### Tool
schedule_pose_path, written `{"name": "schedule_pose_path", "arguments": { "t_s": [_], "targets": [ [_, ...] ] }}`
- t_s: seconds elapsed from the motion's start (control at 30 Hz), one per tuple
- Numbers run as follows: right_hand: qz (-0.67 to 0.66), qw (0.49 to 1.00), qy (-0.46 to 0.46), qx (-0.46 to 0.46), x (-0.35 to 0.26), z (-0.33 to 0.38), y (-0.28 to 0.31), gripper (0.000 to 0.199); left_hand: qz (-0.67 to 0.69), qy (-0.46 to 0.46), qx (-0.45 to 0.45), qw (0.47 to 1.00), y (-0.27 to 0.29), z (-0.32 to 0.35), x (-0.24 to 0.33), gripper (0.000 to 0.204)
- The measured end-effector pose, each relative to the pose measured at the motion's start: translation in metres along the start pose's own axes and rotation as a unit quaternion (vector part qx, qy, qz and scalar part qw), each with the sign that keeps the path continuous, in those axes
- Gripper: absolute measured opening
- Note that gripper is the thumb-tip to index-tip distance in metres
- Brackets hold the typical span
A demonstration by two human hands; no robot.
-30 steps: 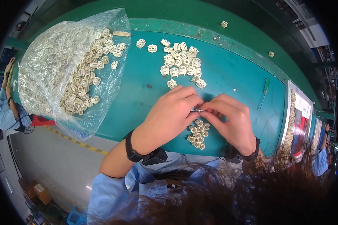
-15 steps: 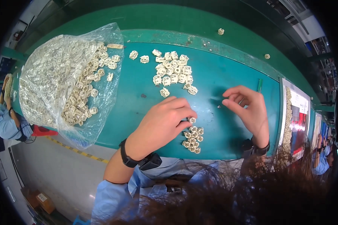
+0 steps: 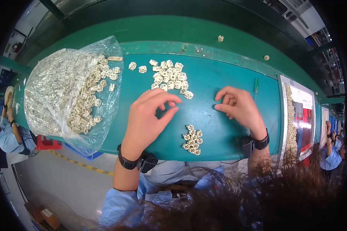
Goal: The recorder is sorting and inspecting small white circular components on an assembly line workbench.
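Observation:
My left hand (image 3: 146,117) hovers over the mat, thumb and forefinger apart with nothing between them. Just beyond its fingers lies a loose group of small cream ribbed plastic parts (image 3: 169,76). A smaller cluster of similar hollow parts (image 3: 192,139) rests near the front edge, to the right of my left wrist. Across a gap, my right hand (image 3: 239,108) is raised, its thumb and forefinger apart and the other fingers curled. Whether anything small sits behind those curled fingers is hidden.
On the left stands a big clear plastic bag (image 3: 52,94) spilling cream parts. A green-handled tool (image 3: 256,85) lies on the green mat (image 3: 216,73). A framed sheet (image 3: 302,115) edges the right side. Stray parts (image 3: 220,38) lie on the far ledge. A person (image 3: 9,134) works at far left.
My left hand has let go of a part, now in the near cluster, and moved away toward the far group. My right hand has shifted slightly left; the view has tilted a little.

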State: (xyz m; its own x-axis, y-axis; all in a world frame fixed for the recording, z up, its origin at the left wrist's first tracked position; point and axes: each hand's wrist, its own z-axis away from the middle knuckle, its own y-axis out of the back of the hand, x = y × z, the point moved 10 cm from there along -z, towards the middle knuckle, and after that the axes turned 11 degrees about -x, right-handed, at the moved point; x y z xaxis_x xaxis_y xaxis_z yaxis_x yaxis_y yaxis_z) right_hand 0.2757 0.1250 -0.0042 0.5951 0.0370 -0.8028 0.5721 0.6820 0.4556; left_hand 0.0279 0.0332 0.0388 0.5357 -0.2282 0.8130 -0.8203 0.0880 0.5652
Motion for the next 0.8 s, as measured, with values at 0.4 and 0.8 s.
{"name": "schedule_pose_path", "arguments": {
  "t_s": [0.4,0.8],
  "targets": [
    [0.106,0.994,-0.002,0.021,0.004,-0.007,0.008,0.02,-0.069,0.05,0.121,0.989,0.025,0.007,-0.016,0.027],
    [-0.183,0.981,0.04,-0.044,0.002,0.001,0.01,0.013,-0.058,0.097,0.147,0.983,0.032,0.012,-0.026,0.025]
  ]
}}
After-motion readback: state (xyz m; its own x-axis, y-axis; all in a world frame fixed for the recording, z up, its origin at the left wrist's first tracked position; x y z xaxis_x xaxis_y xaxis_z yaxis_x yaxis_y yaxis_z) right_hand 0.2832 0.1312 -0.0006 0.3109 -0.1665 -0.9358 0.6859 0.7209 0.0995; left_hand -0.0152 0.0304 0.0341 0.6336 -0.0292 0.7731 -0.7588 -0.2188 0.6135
